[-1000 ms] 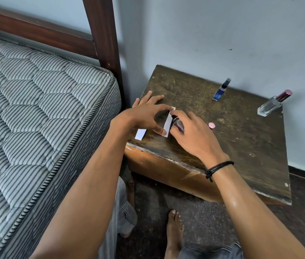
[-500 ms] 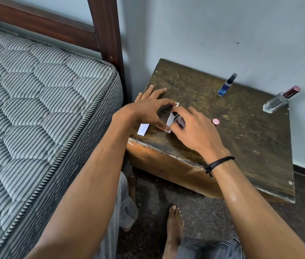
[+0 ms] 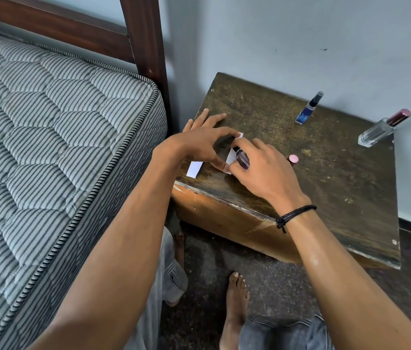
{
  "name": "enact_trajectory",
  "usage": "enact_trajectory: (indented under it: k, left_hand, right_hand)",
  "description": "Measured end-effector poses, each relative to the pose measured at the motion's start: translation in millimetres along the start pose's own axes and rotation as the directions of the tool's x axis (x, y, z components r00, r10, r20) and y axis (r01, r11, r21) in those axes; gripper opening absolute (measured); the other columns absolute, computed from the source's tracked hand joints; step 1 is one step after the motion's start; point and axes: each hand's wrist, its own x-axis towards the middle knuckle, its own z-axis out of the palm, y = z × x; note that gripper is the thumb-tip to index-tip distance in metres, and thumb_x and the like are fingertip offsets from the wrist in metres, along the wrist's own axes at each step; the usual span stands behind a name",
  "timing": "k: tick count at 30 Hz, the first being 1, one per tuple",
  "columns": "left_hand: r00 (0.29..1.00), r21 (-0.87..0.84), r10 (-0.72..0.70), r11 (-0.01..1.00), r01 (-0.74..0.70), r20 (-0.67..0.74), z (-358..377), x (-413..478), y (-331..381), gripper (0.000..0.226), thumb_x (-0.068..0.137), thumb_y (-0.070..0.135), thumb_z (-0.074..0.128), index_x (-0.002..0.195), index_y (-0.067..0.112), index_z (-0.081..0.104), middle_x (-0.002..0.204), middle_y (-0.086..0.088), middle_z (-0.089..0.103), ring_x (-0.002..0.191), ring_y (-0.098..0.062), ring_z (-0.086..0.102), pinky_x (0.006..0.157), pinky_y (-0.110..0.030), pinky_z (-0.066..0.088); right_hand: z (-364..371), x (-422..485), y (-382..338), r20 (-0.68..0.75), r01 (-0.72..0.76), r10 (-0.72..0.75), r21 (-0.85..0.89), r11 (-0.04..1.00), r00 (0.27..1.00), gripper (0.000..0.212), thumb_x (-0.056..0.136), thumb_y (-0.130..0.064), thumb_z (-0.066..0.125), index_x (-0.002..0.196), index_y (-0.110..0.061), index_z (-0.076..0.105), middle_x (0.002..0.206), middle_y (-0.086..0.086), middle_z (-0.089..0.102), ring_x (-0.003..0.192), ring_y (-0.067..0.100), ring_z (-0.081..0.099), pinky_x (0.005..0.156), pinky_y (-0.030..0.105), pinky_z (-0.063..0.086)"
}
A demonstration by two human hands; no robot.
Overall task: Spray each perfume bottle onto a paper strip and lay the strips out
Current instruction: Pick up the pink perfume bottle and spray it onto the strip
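Note:
My right hand [image 3: 262, 170] grips a small dark purple perfume bottle [image 3: 241, 159], its black nozzle aimed at a white paper strip [image 3: 232, 155]. My left hand [image 3: 199, 144] pinches that strip between thumb and forefinger, just above the worn wooden table [image 3: 325, 188]. Another white strip [image 3: 194, 169] lies flat near the table's front left corner, partly under my left wrist. A pink cap [image 3: 293, 158] sits on the table just right of my right hand. A blue spray bottle [image 3: 309, 108] and a clear bottle with a maroon cap [image 3: 382, 130] stand at the back.
A striped mattress [image 3: 48, 147] on a dark wooden bed frame [image 3: 146, 39] fills the left side, close against the table. A pale wall backs the table. My bare feet [image 3: 234, 306] rest on the dark floor below.
Both hands keep the same hold on the strip and bottle. The camera view has shifted slightly, so the table sits a little higher and to the right.

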Motion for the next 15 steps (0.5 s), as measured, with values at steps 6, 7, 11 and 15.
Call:
enact_trajectory:
  k: [6, 7, 11, 15]
  left_hand:
    - [1.000, -0.005, 0.000, 1.000, 0.000, -0.001, -0.2, 0.1, -0.5, 0.089, 0.075, 0.047, 0.083, 0.149, 0.050, 0.034, 0.169, 0.008, -0.003, 0.153, -0.025, -0.022, 0.122, -0.057, -0.008]
    - [1.000, -0.004, 0.000, 1.000, 0.000, -0.002, -0.3, 0.0, -0.5, 0.089, 0.075, 0.047, 0.084, 0.149, 0.050, 0.035, 0.169, 0.008, -0.003, 0.153, -0.026, -0.022, 0.122, -0.057, -0.008]
    - [1.000, 0.000, -0.002, 1.000, 0.002, -0.003, -0.5, 0.3, 0.0, 0.089, 0.075, 0.045, 0.083, 0.149, 0.049, 0.034, 0.169, 0.007, -0.003, 0.153, -0.026, -0.022, 0.122, -0.058, -0.008]
    - [1.000, 0.001, -0.004, 1.000, 0.004, 0.000, -1.2, -0.4, 1.1, 0.089, 0.075, 0.045, 0.083, 0.149, 0.048, 0.034, 0.169, 0.007, -0.003, 0.153, -0.027, -0.022, 0.122, -0.058, -0.008]
  right_hand:
    - [-0.8, -0.5, -0.7, 0.012, 0.002, -0.001, -0.003, 1.000, 1.000, 0.044, 0.094, -0.047, 0.051, 0.131, -0.024, 0.055, 0.102, 0.001, 0.060, 0.092, 0.030, 0.059, 0.066, 0.040, 0.050]
    - [-1.1, -0.5, -1.3, 0.014, 0.002, -0.002, -0.005, 1.000, 1.000, 0.045, 0.094, -0.049, 0.049, 0.131, -0.024, 0.055, 0.102, 0.001, 0.060, 0.092, 0.030, 0.059, 0.066, 0.039, 0.049]
    - [-1.6, -0.9, -1.9, 0.019, 0.000, 0.001, -0.008, 1.000, 1.000, 0.045, 0.094, -0.048, 0.050, 0.131, -0.023, 0.055, 0.103, 0.001, 0.061, 0.094, 0.029, 0.059, 0.066, 0.039, 0.049]
    - [-1.8, -0.9, -2.2, 0.020, -0.004, 0.004, -0.011, 1.000, 1.000, 0.047, 0.093, -0.050, 0.048, 0.130, -0.023, 0.055, 0.102, 0.001, 0.060, 0.093, 0.028, 0.058, 0.066, 0.039, 0.049]
